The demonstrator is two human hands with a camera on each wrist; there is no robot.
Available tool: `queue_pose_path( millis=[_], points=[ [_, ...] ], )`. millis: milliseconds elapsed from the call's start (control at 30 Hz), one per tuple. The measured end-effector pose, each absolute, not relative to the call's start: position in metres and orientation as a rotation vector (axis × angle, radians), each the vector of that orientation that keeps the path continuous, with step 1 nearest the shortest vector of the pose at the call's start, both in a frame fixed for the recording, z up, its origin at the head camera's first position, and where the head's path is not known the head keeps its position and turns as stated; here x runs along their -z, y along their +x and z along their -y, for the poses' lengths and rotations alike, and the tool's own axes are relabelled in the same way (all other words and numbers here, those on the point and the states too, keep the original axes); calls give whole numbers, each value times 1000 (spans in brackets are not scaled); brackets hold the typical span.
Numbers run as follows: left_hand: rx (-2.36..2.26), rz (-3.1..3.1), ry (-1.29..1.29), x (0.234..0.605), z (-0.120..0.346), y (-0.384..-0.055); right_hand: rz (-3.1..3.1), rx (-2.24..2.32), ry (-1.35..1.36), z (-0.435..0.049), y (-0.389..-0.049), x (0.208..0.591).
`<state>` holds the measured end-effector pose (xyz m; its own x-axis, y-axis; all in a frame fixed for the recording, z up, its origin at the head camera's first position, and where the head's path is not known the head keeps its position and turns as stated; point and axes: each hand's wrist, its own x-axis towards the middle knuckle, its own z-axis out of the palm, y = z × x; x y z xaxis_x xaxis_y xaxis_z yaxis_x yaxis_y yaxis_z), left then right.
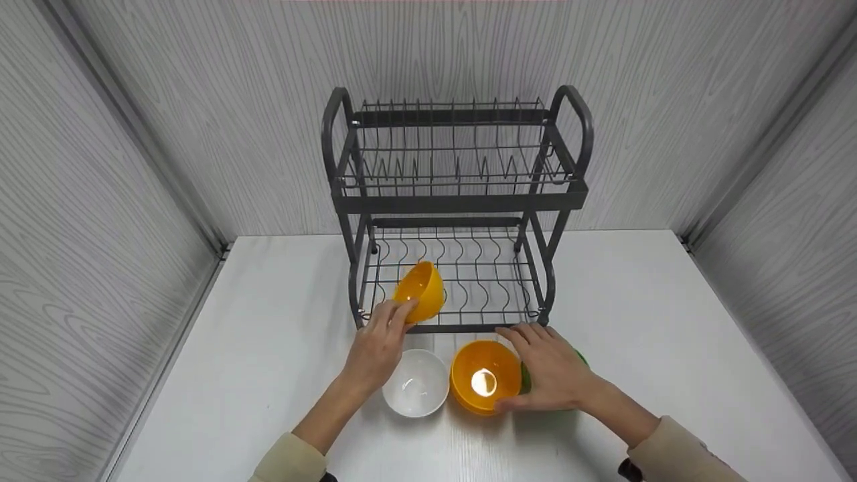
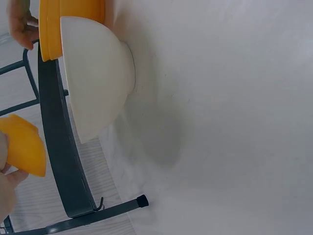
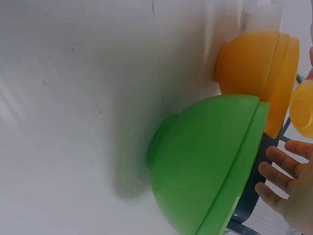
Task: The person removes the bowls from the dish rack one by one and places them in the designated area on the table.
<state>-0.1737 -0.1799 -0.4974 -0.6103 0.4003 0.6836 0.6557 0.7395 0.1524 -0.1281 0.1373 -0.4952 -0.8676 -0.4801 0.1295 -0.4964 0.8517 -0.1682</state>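
Observation:
My left hand pinches the edge of a yellow-orange bowl, tilted on its side over the front of the rack's lower tier. The left wrist view shows this bowl too, with part of the left hand. Below it on the table stands a white bowl. Beside that are stacked orange bowls. My right hand hovers with spread, fairly straight fingers over green stacked bowls, hiding most of them in the head view. Its thumb reaches the orange stack's edge; contact cannot be told.
A dark two-tier dish rack stands behind the bowls, against the back wall. Its wire lower shelf lies just beyond them. Side walls enclose the white table on the left and right.

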Motion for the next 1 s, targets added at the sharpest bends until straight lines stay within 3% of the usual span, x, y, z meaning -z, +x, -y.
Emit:
queue_pose_path(
  millis=[1000],
  points=[
    [268, 2119, -1100, 500, 171, -155, 2783, -272, 828, -131, -141, 459]
  ],
)
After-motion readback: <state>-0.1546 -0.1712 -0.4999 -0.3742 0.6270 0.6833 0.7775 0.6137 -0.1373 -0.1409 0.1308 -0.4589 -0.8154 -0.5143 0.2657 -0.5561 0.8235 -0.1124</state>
